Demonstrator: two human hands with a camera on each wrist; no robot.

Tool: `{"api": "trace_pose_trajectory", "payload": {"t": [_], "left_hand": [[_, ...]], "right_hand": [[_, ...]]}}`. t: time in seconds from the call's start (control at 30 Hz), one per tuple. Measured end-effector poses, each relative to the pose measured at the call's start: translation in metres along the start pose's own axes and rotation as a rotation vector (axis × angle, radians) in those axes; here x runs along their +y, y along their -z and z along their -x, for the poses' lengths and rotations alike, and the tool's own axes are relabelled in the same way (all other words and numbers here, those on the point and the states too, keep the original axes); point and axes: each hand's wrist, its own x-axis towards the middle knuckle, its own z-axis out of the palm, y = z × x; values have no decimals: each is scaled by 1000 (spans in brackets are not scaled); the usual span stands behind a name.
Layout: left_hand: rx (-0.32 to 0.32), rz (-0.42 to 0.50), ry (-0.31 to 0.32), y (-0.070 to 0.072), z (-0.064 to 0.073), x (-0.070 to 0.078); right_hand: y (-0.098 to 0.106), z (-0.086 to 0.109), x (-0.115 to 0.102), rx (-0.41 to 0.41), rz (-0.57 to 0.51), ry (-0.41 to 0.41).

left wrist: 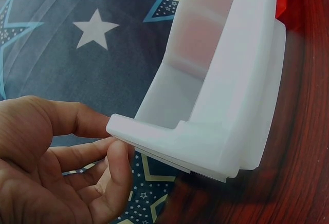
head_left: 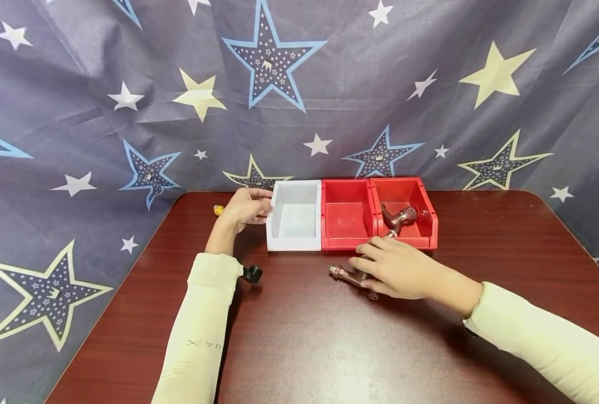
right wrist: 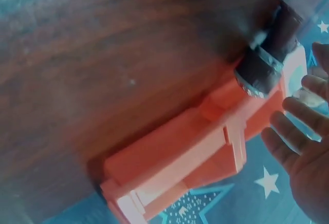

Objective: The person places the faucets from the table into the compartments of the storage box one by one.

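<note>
My left hand [head_left: 246, 209] is at the left side of the white storage bin [head_left: 295, 243]. In the left wrist view its thumb and fingers pinch the corner of the bin's rim [left wrist: 154, 124]. My right hand [head_left: 402, 269] hangs over a brown metal pipe fitting [head_left: 347, 274] on the table, in front of the bins, and hides part of it. In the right wrist view the fingers are spread and loosely straight, apart from the dark fitting [right wrist: 264, 62]. A second brown pipe fitting [head_left: 399, 217] lies in the right red bin [head_left: 427, 242].
Between the white bin and the right red bin sits another red bin [head_left: 347, 243], all three side by side. A small yellow object [head_left: 218, 210] lies at the table's left back edge. A star-patterned cloth [head_left: 370, 95] hangs behind the brown table [head_left: 299, 336].
</note>
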Motion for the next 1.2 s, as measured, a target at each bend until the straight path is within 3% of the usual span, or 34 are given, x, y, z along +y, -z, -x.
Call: {"api": "trace_pose_trajectory", "payload": {"t": [0.2, 0.37, 0.7, 1.2], "left_hand": [[9, -2, -6, 0, 1, 1], [9, 1, -8, 0, 1, 0], [2, 3, -7, 2, 0, 0], [-7, -7, -4, 2, 0, 1]], "right_hand": [[-13, -2, -6, 17, 15, 27], [-21, -5, -12, 9, 0, -2], [-23, -12, -24, -20, -33, -123], [-22, -13, -25, -26, -41, -121]]}}
